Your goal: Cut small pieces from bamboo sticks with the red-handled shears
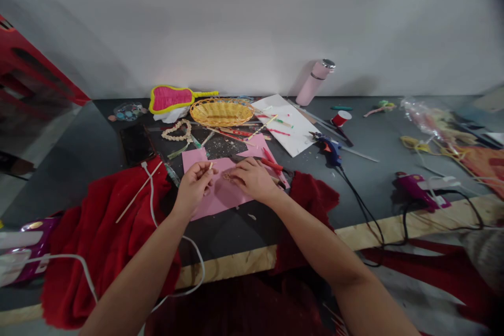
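Observation:
My left hand (pixel 193 187) is closed, with thumb and fingers pinching a short pale wooden stick (pixel 211 166). Below it lies a sheet of pink paper (pixel 220 202) with cut edges. Palm down over the same sheet, my right hand (pixel 255 178) has its fingers stretched out and their tips at a few small beige bits (pixel 226 175). Whether any bit is between those fingertips is hard to make out. Red-handled pliers or scissors (pixel 271 164) lie just beyond my right hand, partly covered by it.
Behind the paper stand a yellow woven basket (pixel 222 112), a heart-shaped bead loop (pixel 177 131) and a pink hand fan (pixel 172 98). A blue glue gun (pixel 328 148) with a trailing cord lies right, near a pink bottle (pixel 315 83). Red cloth (pixel 114 210) and a phone (pixel 137 143) are left.

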Demonstrator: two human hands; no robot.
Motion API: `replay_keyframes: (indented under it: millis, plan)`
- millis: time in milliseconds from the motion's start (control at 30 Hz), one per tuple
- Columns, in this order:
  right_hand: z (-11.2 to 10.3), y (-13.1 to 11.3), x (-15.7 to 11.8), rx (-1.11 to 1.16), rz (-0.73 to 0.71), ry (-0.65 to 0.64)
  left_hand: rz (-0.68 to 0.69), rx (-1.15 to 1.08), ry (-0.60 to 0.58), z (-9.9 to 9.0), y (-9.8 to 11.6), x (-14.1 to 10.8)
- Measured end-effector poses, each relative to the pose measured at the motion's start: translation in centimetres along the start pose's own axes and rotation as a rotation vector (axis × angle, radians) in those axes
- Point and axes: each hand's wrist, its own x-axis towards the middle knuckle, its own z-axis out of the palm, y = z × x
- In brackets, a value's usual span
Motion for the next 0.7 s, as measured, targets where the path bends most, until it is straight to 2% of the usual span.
replay_keyframes:
  millis: [200,533,700]
  plan:
    - [0.34,-0.68,0.18,-0.024,0.029,-0.011,0.060,0.062,0.032,-0.12,-0.22,0.05]
    - [0.12,0.14,0.32,-0.049,0.048,0.032,0.067,0.083,0.058,0.07,-0.13,0.04]
    - [0.17,-0.70,0.20,-0.055,0.048,0.006,0.087,0.085,0.061,0.14,-0.04,-0.11]
